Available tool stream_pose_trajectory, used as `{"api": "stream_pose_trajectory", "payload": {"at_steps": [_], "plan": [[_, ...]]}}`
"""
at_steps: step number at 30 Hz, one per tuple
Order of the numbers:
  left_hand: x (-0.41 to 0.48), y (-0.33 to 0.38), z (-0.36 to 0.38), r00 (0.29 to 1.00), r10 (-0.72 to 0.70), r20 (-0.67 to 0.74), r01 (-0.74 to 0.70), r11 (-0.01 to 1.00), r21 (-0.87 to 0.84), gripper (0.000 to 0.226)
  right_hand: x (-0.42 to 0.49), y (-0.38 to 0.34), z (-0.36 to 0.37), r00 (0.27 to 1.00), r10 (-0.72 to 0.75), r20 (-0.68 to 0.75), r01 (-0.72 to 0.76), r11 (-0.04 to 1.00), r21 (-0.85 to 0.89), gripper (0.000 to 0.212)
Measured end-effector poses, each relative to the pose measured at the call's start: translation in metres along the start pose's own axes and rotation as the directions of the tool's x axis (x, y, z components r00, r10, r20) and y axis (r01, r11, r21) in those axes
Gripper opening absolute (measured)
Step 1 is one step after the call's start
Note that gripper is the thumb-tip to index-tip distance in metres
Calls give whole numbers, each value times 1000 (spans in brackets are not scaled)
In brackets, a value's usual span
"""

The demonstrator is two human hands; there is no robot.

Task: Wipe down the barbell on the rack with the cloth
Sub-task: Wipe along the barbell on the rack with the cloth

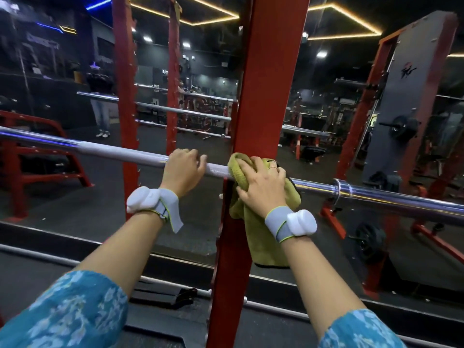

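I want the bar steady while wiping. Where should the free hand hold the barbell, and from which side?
Grip the barbell at the knurled section left of the red upright, from above, fingers curled over: it lies level, and the left hand holds there.

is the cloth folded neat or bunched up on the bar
Bunched up. The cloth is crumpled over the barbell under the right hand, with a loose end hanging below the bar.

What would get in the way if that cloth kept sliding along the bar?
Leftward, the left hand grips the silver steel barbell close beside the yellow-green cloth under the right hand, and the red steel rack upright crosses the bar right there. Rightward, nothing visible until the chrome collar.
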State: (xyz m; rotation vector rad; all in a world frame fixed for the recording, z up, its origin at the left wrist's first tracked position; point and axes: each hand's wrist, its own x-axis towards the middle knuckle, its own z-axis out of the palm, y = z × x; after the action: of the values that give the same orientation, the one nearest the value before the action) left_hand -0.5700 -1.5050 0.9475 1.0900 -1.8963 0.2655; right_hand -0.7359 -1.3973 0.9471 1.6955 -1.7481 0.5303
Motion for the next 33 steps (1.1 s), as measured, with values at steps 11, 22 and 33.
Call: {"api": "stream_pose_trajectory", "payload": {"at_steps": [11,22,33], "plan": [[-9,-21,7,994,107,22,-108,994,35,50,-27,-23,-14,995,101,-18,-101,995,-7,62],[-20,-60,-22,992,75,103,-74,997,-7,60,-2,-83,-78,975,164,-151,-28,763,646,53],[-21,-114,-43,1000,20,-5,-20,999,29,58,30,-128,13,969,244,29,-244,970,9,47]]}}
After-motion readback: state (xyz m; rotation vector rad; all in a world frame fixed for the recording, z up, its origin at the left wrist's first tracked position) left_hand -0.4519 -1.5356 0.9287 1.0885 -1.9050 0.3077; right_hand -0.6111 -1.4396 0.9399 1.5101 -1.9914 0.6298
